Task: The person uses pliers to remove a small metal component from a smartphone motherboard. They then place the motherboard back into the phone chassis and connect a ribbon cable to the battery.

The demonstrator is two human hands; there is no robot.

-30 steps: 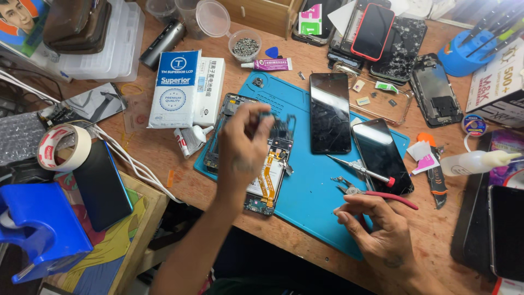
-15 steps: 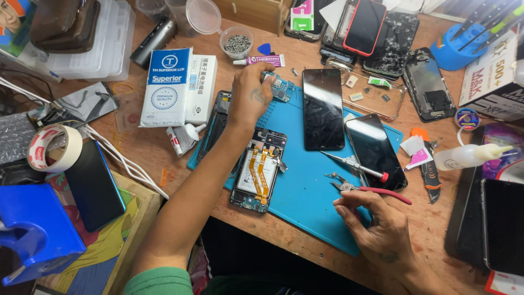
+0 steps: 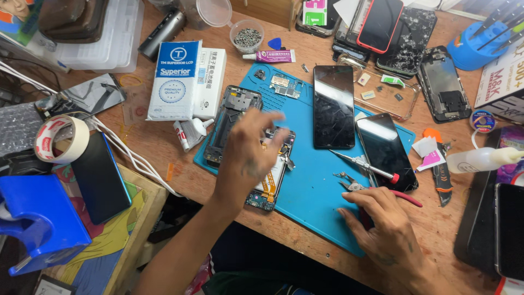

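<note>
My left hand [image 3: 248, 155] hovers with fingers spread over an opened phone [image 3: 267, 192] with orange flex cables, which lies on a blue work mat [image 3: 319, 218]. It holds nothing. A bare phone frame [image 3: 229, 117] lies just left of it, and a small circuit board [image 3: 286, 86] sits at the mat's far edge. My right hand [image 3: 385, 232] rests flat on the mat's near right corner, fingertips on the red handles of small pliers [image 3: 352, 184]. A thin screwdriver [image 3: 365, 164] lies just beyond them.
Two dark screen panels [image 3: 333, 106] [image 3: 385, 150] lie on the mat's right half. White boxes [image 3: 177, 79], a glue tube [image 3: 270, 55] and a cup of screws [image 3: 246, 35] stand behind. A tape roll [image 3: 60, 139], a dark phone [image 3: 101, 177] and a squeeze bottle [image 3: 480, 158] flank the mat.
My left hand reached to the mat's far edge by the circuit board, then came back over the opened phone. The right hand has stayed by the pliers.
</note>
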